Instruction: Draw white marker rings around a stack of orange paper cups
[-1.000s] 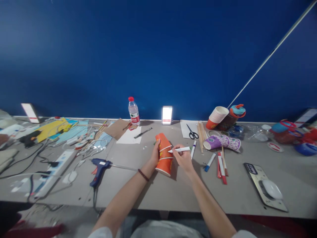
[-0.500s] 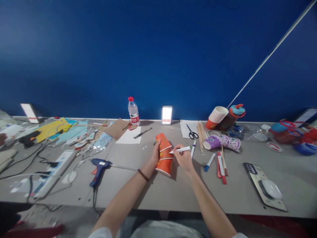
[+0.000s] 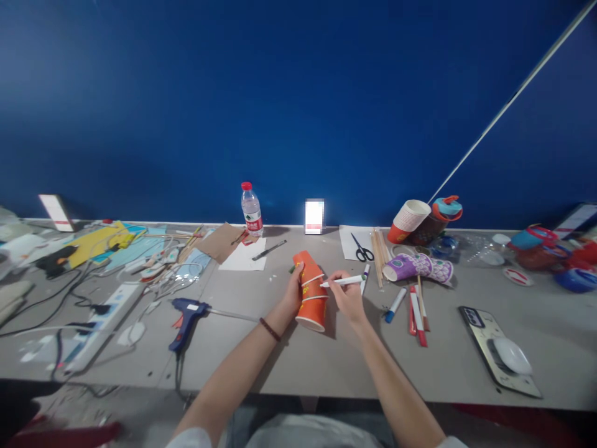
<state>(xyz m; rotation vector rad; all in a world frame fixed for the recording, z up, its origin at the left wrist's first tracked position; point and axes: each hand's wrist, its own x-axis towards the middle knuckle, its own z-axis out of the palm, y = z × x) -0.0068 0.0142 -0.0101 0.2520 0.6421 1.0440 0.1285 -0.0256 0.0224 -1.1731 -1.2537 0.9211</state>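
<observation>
Gripping the orange cup (image 3: 311, 292), left hand (image 3: 293, 294) sits mid-table.

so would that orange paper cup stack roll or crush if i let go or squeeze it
Probably both. The orange paper cup stack lies tilted on its side in the left hand, so its round, tapered wall would likely roll in a curve. It looks light, and nesting may stiffen it, but the open rim could still dent.

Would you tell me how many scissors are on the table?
1: black-handled scissors lie on white paper beyond the right hand; clutter may hide others.
</observation>
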